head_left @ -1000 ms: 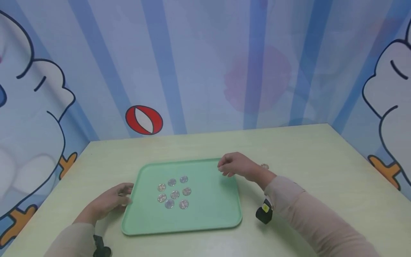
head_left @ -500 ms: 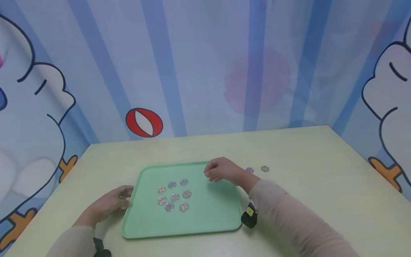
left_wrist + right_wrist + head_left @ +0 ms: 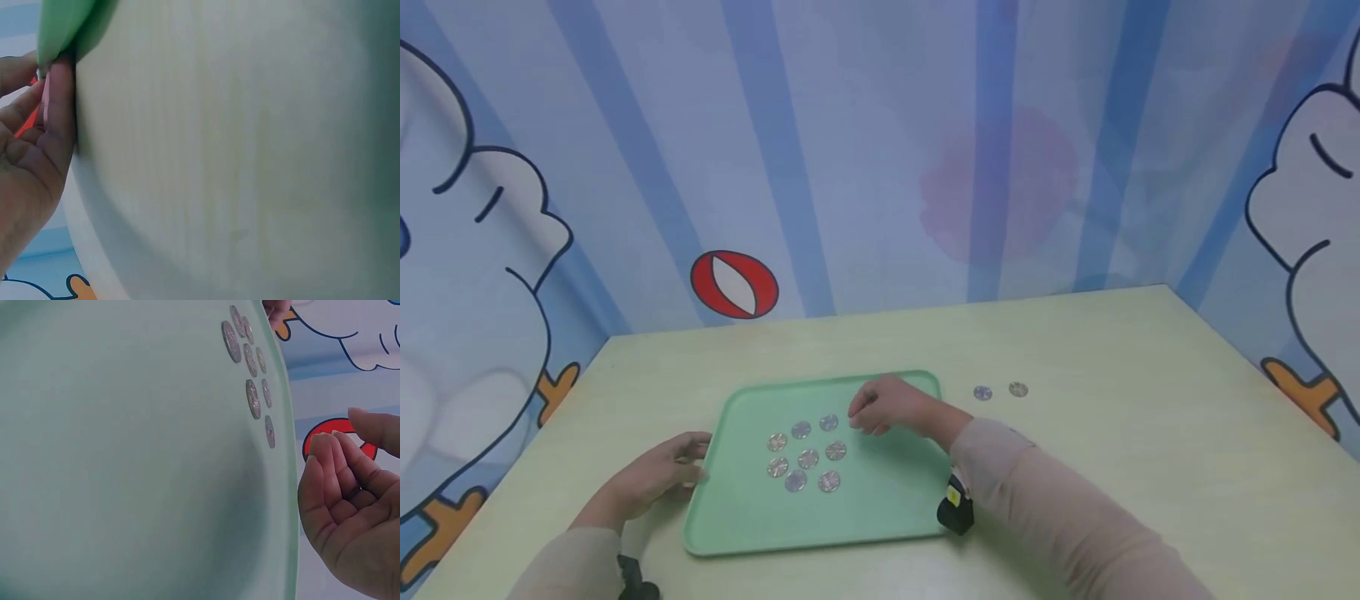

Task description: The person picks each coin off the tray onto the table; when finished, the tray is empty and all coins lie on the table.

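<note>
Several silver coins (image 3: 808,459) lie flat in a loose cluster on the left part of a green tray (image 3: 895,517). My right hand (image 3: 887,405) hovers just right of the top coin (image 3: 828,422), fingers bent. In the right wrist view, thumb and fingertips of that hand (image 3: 350,506) are apart, with nothing visible between them. My left hand (image 3: 655,475) holds the tray's left edge; in the left wrist view, its fingers (image 3: 59,100) sit at the green rim (image 3: 59,31), one beneath it. Two more coins lie on the table, a bluish one (image 3: 982,392) and a greyer one (image 3: 1018,389).
The pale yellow table (image 3: 1112,433) extends to the right of the tray and behind it. A printed fabric backdrop (image 3: 880,167) with blue stripes, a red-and-white ball and cartoon figures encloses the back and sides.
My right hand has moved left over the tray, from its right rim toward the coin cluster, uncovering the two coins on the table. The left hand and the tray have stayed put.
</note>
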Available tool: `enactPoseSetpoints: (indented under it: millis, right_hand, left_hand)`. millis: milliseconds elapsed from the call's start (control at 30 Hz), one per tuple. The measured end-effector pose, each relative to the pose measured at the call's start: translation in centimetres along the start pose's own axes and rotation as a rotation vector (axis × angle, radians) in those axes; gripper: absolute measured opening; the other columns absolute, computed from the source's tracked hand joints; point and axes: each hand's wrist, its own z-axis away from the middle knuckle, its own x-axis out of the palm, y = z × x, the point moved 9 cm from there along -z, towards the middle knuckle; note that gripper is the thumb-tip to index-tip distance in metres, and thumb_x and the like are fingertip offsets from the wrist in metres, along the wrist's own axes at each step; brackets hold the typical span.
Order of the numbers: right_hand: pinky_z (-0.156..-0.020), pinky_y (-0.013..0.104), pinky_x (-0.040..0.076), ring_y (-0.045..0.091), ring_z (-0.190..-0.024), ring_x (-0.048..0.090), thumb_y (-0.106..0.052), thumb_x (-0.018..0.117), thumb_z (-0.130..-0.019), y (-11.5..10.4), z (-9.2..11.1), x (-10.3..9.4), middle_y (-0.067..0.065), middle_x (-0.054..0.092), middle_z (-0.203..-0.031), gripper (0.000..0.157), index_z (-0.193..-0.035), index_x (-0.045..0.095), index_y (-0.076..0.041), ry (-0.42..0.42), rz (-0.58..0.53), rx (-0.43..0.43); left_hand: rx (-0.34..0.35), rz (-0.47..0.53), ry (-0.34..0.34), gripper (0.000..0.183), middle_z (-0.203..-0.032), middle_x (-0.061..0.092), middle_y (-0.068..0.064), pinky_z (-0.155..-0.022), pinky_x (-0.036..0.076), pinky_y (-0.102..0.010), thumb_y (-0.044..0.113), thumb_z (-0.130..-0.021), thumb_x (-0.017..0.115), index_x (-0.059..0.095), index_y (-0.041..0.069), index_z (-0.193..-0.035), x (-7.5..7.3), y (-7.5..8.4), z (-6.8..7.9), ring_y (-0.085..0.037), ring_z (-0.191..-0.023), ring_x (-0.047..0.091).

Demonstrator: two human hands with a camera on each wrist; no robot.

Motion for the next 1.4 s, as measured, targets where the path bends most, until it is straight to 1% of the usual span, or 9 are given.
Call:
enactPoseSetpoints:
  millis: [167, 300, 500, 700, 900, 1067, 1200, 1400]
  right_hand:
    - [-0.062, 0.027, 0.050, 0.016, -0.071, 0.056, -0.006, 0.061, -0.074, 0.0, -0.2, 0.8, 0.005, 0.058, -0.078, 0.016, -0.088, 0.059, 0.001, -0.020, 0.010, 0.005]
    - [-0.062, 0.027, 0.050, 0.015, -0.070, 0.055, -0.004, 0.061, -0.073, 0.0, -0.5, 1.4, 0.005, 0.058, -0.077, 0.018, -0.089, 0.059, 0.003, -0.041, 0.030, 0.011]
    - [-0.060, 0.026, 0.049, 0.015, -0.067, 0.054, -0.006, 0.063, -0.072, 0.3, -0.8, 2.3, 0.002, 0.058, -0.075, 0.017, -0.088, 0.061, -0.001, -0.061, 0.120, 0.025]
    - [-0.057, 0.026, 0.048, 0.016, -0.064, 0.053, -0.004, 0.064, -0.070, 0.4, -1.0, 3.1, 0.001, 0.057, -0.074, 0.013, -0.083, 0.061, -0.004, -0.083, 0.189, 0.051]
    - [-0.053, 0.022, 0.044, 0.013, -0.061, 0.050, -0.009, 0.067, -0.070, 0.1, -1.5, 3.5, 0.000, 0.055, -0.071, 0.014, -0.082, 0.061, -0.007, -0.069, 0.322, 0.051]
    - [-0.055, 0.021, 0.040, 0.011, -0.064, 0.046, -0.012, 0.068, -0.069, -0.3, -1.8, 3.8, -0.002, 0.052, -0.074, 0.012, -0.078, 0.060, -0.008, -0.038, 0.425, 0.044]
    - [-0.058, 0.022, 0.039, 0.013, -0.068, 0.045, -0.011, 0.068, -0.069, -0.5, -1.9, 3.9, -0.002, 0.052, -0.079, 0.011, -0.075, 0.060, -0.010, -0.027, 0.474, 0.044]
    - [-0.063, 0.023, 0.039, 0.013, -0.073, 0.044, -0.008, 0.068, -0.067, -0.8, -2.0, 4.1, -0.001, 0.054, -0.086, 0.011, -0.074, 0.059, -0.010, -0.032, 0.512, 0.028]
  left_hand:
    - [-0.003, -0.005, 0.003, 0.062, -0.126, 0.034, -0.026, -0.078, 0.047, -0.040, 0.000, -0.074, 0.053, 0.027, -0.002, -0.130, 0.0, -0.1, 0.0, -0.036, -0.107, 0.043]
    - [0.009, -0.012, -0.004, 0.061, -0.126, 0.033, -0.027, -0.078, 0.047, -0.041, 0.001, -0.075, 0.052, 0.026, -0.004, -0.130, -0.1, 0.0, 0.0, -0.037, -0.106, 0.043]
    - [0.014, -0.005, -0.007, 0.061, -0.125, 0.035, -0.026, -0.079, 0.047, -0.041, 0.001, -0.075, 0.053, 0.026, -0.004, -0.129, 0.0, -0.2, -0.1, -0.035, -0.105, 0.044]
    - [0.017, -0.008, -0.008, 0.061, -0.124, 0.035, -0.026, -0.079, 0.047, -0.041, 0.000, -0.074, 0.053, 0.027, -0.004, -0.129, 0.2, -0.1, 0.0, -0.035, -0.105, 0.045]
    - [0.024, -0.011, -0.003, 0.061, -0.124, 0.037, -0.025, -0.079, 0.047, -0.041, 0.001, -0.074, 0.054, 0.028, -0.004, -0.129, 0.0, 0.1, 0.1, -0.033, -0.103, 0.046]
    - [0.042, 0.008, -0.012, 0.061, -0.125, 0.036, -0.025, -0.079, 0.046, -0.042, 0.000, -0.074, 0.053, 0.028, -0.004, -0.129, 0.0, 0.1, 0.2, -0.033, -0.103, 0.046]
    - [0.061, 0.035, -0.026, 0.060, -0.125, 0.034, -0.025, -0.080, 0.046, -0.042, -0.001, -0.074, 0.052, 0.028, -0.004, -0.129, 0.1, 0.2, 0.3, -0.033, -0.104, 0.046]
    - [0.066, 0.037, -0.024, 0.061, -0.126, 0.034, -0.025, -0.080, 0.046, -0.042, 0.000, -0.074, 0.052, 0.028, -0.003, -0.129, 0.1, 0.2, 0.4, -0.033, -0.104, 0.046]
